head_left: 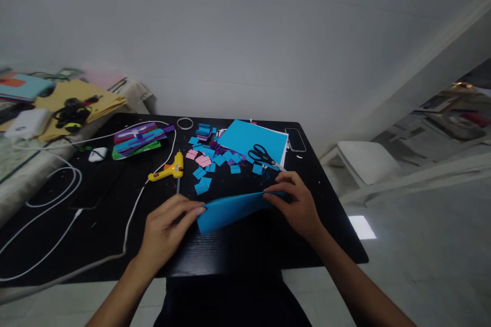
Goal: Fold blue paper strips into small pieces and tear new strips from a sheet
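Observation:
A strip of blue paper [233,210] is stretched between my two hands, just above the table's near part. My left hand [166,227] pinches its left end between thumb and fingers. At the other end, my right hand [295,202] grips the strip's upper right corner. Past the right fingers lie black-handled scissors [263,156], resting partly on a larger blue sheet [245,138] with white paper under it. Small cut pieces of blue paper [202,185] and pink paper [203,161] are scattered beyond the strip.
A yellow glue gun [169,168] lies left of the scraps, near a white cable [132,214]. Behind it is a stack of coloured strips [140,140]. A phone [295,140] lies at the back right. A white stool [368,161] stands beyond the black table's [322,225] right edge.

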Motion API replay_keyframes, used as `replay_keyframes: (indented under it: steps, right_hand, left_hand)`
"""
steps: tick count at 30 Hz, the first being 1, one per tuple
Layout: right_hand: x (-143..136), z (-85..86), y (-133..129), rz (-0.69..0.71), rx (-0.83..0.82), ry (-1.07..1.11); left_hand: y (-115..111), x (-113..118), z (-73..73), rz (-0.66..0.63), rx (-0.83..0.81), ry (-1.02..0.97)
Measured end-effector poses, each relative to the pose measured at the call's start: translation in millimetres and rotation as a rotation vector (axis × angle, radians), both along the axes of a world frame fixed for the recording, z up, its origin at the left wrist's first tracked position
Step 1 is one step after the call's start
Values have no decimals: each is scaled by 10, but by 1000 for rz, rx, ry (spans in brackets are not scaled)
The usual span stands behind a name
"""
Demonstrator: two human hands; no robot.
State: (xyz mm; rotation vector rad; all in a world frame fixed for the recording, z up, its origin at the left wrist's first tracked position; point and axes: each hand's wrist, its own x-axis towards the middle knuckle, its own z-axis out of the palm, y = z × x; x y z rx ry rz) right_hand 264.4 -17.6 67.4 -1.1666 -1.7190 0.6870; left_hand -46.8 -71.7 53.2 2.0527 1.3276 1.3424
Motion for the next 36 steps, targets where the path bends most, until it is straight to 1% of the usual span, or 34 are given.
replay_keyframes:
  steps: [2,5,8,11,14,16,19,22,25,28,31,32,33,36]
  right_hand:
    - [3,52,-7,57,-7,14]
    - [-16,136,-25,166,-114,4]
    - [-80,190,-54,227,-226,-53]
    - [-169,210,-91,296,-272,-89]
    - [-234,225,-114,321,-279,-92]
    - [-246,242,-106,319,-283,-93]
    - [-213,268,-43,306,-299,-101]
    - [-130,271,73,247,-302,-86]
    - [-20,232,207,182,-328,6]
    - [89,155,321,184,-444,105]
    - [169,61,388,198,-555,144]
    - [184,31,399,193,-568,156]
    - [192,1,406,185,-572,166]
    - [160,-78,413,188,-566,183]
  left_hand:
    - [-17,2,9,-6,4,25]
    - [-47,33,11,-30,-13,75]
    - [-58,111,36,-129,-57,122]
    - [-49,208,120,-247,-187,155]
    - [-35,277,226,-325,-322,208]
    - [-29,291,273,-337,-365,245]
    - [-24,264,291,-325,-409,254]
    - [-24,192,270,-303,-449,215]
    - [-27,104,232,-260,-465,175]
    - [-33,21,190,-184,-449,124]
    - [-53,-46,144,-90,-449,47]
    - [-63,-61,128,-94,-474,10]
    - [-73,-68,111,-133,-509,-41]
    - [-85,-20,58,-369,-604,-275]
